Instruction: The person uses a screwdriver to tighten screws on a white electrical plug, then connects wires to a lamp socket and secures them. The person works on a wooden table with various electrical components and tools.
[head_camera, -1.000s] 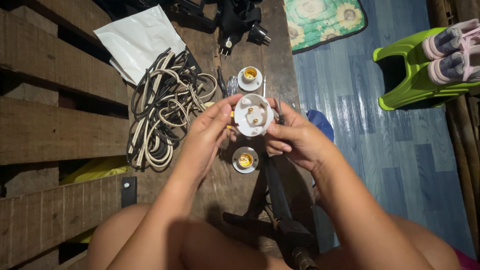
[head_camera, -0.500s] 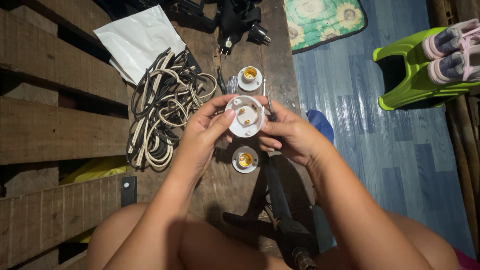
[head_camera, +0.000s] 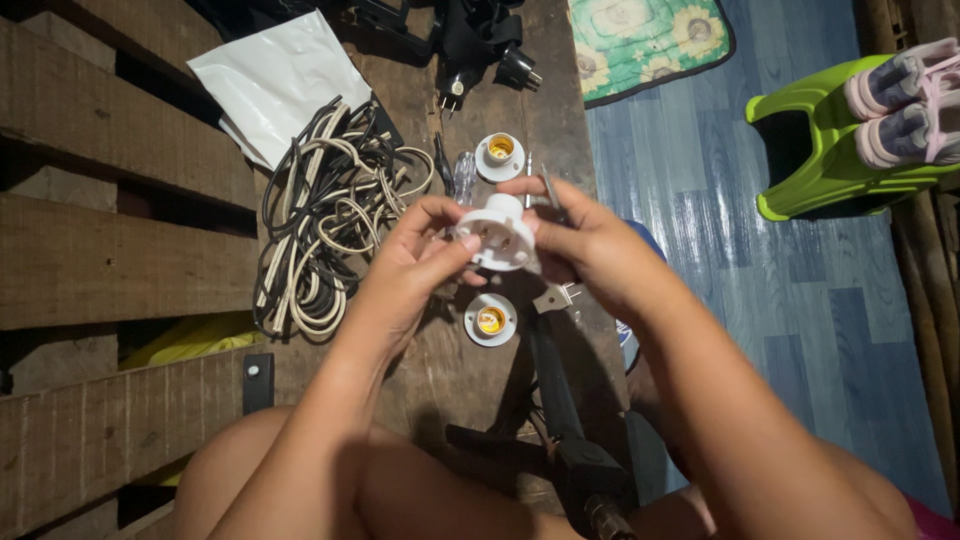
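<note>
Head view: just nearer you than the held white lamp socket (head_camera: 497, 235), a second socket (head_camera: 490, 320) lies on the wooden surface (head_camera: 440, 380). Your left hand (head_camera: 415, 255) and right hand (head_camera: 590, 245) have their fingers closed around the held socket. Beyond it sits a third socket (head_camera: 499, 155); left of it, coiled cords (head_camera: 320, 220).

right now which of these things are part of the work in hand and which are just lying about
Part of the work:
- white lamp socket, held between left hand and right hand
- two more sockets on the wooden table
- coil of cable
- screwdriver
- black plug

Lying about:
- white plastic bag
- green stool
- pink shoes
- flowered mat
</note>
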